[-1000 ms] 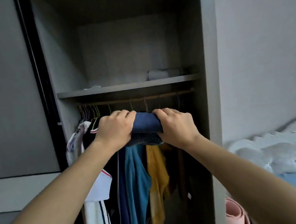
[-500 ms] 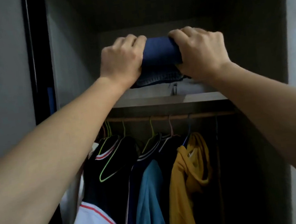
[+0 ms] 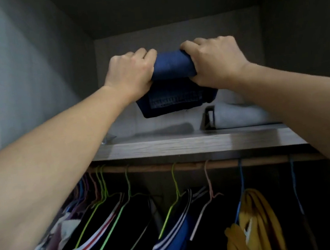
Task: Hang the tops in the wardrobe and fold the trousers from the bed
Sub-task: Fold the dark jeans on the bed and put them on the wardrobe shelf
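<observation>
The folded dark blue denim trousers [image 3: 171,63] hang in the air inside the upper compartment of the wardrobe. They are above the grey wood-grain shelf [image 3: 192,145] and not touching it, and their shadow lies on the board beneath. The left hand [image 3: 129,73] and the right hand [image 3: 217,60] each grip one end of the bundle, with the fingers [image 3: 145,53] curled tight over the top fold and the thumbs hidden.

The main risk, as I judge it, is the bundle coming apart. Only the top roll is clamped. The lower layers, with a paler band showing, sag below the hands at a slant. If both hands let go from this height, those loose layers are likely to land first and splay, undoing the fold.

The second risk is placement. Set down too near the front lip, the denim could slide off and drop onto the dark striped-collar tops [image 3: 112,218] and the mustard yellow hooded top [image 3: 253,213] hanging from the wooden rail [image 3: 184,166] below. Pushed too far right, it would shove the folded white cloth [image 3: 240,115] and the small dark upright object [image 3: 210,117] just beside it, which I cannot identify. Both arms reach up and forward at a stretch, so fine control of the lowering looks limited.
</observation>
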`<action>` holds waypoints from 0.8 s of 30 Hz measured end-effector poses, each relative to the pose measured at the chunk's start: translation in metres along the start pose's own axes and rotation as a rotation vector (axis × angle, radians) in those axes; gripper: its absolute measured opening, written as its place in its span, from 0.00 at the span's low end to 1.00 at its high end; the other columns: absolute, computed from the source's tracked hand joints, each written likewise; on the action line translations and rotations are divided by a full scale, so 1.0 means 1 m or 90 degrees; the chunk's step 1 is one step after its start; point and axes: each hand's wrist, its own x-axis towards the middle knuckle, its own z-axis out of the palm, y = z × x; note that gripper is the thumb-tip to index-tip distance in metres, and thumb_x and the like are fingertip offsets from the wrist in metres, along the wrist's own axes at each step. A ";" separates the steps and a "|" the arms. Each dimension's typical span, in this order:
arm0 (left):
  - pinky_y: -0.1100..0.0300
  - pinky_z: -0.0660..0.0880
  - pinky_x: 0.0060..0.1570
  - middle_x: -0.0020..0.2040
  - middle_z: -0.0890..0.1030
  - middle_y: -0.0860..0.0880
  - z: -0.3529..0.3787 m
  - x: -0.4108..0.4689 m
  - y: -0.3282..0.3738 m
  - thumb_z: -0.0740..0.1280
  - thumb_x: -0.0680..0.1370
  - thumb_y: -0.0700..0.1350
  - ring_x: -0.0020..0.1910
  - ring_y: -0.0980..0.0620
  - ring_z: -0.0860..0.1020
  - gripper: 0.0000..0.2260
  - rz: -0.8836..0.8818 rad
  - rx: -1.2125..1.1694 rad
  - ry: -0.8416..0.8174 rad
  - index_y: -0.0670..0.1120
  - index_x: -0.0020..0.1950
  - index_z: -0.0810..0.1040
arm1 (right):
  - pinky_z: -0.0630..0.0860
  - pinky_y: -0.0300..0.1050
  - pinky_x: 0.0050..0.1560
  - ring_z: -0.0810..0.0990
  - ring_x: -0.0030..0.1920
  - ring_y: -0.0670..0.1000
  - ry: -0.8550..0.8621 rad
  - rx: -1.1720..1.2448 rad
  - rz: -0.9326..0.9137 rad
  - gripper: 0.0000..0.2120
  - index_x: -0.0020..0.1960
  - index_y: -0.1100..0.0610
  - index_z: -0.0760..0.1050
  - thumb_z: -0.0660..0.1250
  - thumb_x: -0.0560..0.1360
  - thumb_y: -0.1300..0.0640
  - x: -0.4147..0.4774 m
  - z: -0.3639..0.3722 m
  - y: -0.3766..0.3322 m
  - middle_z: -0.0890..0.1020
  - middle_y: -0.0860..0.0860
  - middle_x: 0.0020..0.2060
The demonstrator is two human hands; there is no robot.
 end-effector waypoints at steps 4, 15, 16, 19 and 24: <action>0.51 0.66 0.34 0.51 0.79 0.40 0.046 0.004 -0.016 0.70 0.73 0.49 0.44 0.36 0.80 0.20 0.039 -0.042 0.006 0.42 0.60 0.71 | 0.75 0.54 0.43 0.81 0.46 0.61 -0.036 -0.012 -0.001 0.24 0.63 0.52 0.70 0.69 0.71 0.44 0.020 0.035 -0.008 0.81 0.54 0.51; 0.53 0.67 0.37 0.56 0.78 0.43 0.145 0.006 -0.001 0.73 0.70 0.52 0.49 0.38 0.78 0.26 0.040 -0.199 -0.198 0.46 0.62 0.68 | 0.73 0.49 0.39 0.80 0.44 0.56 -0.247 -0.037 0.050 0.31 0.65 0.46 0.68 0.71 0.67 0.36 0.032 0.118 -0.017 0.80 0.50 0.52; 0.55 0.69 0.41 0.57 0.78 0.45 0.150 0.001 0.004 0.75 0.68 0.55 0.50 0.41 0.78 0.29 0.068 -0.269 -0.324 0.48 0.63 0.68 | 0.73 0.47 0.38 0.79 0.43 0.54 -0.357 -0.011 0.047 0.35 0.64 0.44 0.68 0.72 0.63 0.31 0.029 0.121 -0.019 0.79 0.48 0.51; 0.53 0.75 0.57 0.59 0.78 0.50 0.156 -0.011 0.017 0.78 0.65 0.54 0.55 0.47 0.77 0.33 0.140 -0.404 -0.579 0.52 0.65 0.69 | 0.77 0.47 0.45 0.79 0.47 0.51 -0.575 0.113 0.016 0.40 0.63 0.45 0.71 0.76 0.57 0.29 0.017 0.126 -0.026 0.80 0.46 0.50; 0.49 0.75 0.60 0.60 0.77 0.49 0.148 -0.010 0.017 0.75 0.67 0.48 0.57 0.46 0.76 0.30 0.125 -0.412 -0.664 0.52 0.67 0.68 | 0.76 0.50 0.62 0.77 0.59 0.53 -0.718 0.253 0.117 0.41 0.72 0.47 0.66 0.78 0.64 0.42 0.019 0.131 -0.025 0.76 0.50 0.63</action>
